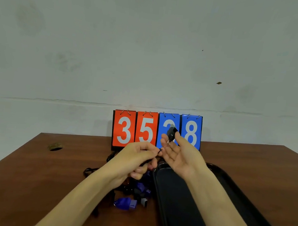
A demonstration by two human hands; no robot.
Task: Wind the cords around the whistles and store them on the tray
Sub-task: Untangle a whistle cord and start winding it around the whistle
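Holds a black whistle (172,131) up in the right hand (179,152), clamped between the tips of thumb and forefinger, palm turned toward the camera and the other fingers loosely spread. Shows a small metal ring (168,141) hanging just under that whistle. Pinches a thin black cord (159,151) in the left hand (136,159), thumb and forefinger closed on it, the remaining fingers curled underneath; sits at 9 o'clock of the right hand, almost touching it. Works above a brown table (46,175), with the raised whistle in front of a flip scoreboard (133,129) at 12 o'clock and covering part of its third digit. Reads 3 and 5 on the two red cards and 8 on the last blue card, with the board standing at the table's far edge against a pale wall (151,48). Has, at 6 o'clock of the left hand, a heap (140,189) of blue and black whistles tangled with black cords on the tabletop, with one blue whistle (125,203) lying at the heap's 6 o'clock edge. Has a long black tray (180,208) just beside the heap at 3 o'clock, running under the right forearm. Shows a round hole (55,147) in the tabletop at 9 o'clock, well apart from both hands.
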